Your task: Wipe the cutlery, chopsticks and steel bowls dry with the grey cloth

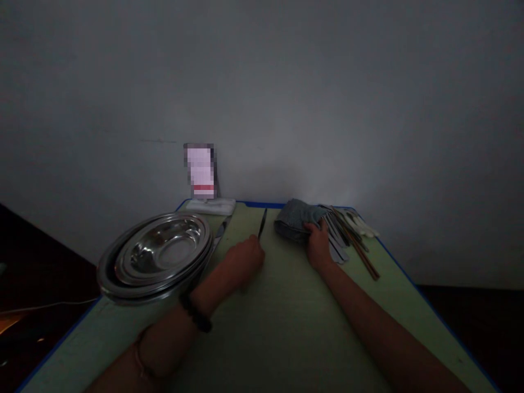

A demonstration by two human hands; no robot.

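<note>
My left hand [245, 259] is closed in a fist around the lower end of a table knife [263, 221]; its slim, dark-looking blade points away from me over the middle of the table. My right hand [320, 245] grips the edge of a bunched grey cloth [292, 221], thumb on the near side. Just right of that hand lie several flat metal utensils [338, 251], partly hidden by it. A pair of brown chopsticks [364, 259] rests beside them, and white spoons [360, 224] lie farther right.
Nested steel bowls [164, 275] stand at the left of the pale green table [278, 327]. Another metal utensil [221, 229] lies close beside them. Behind, a phone [201, 170], its screen blurred, stands upright on a white base [213, 206] against the grey wall [327, 98].
</note>
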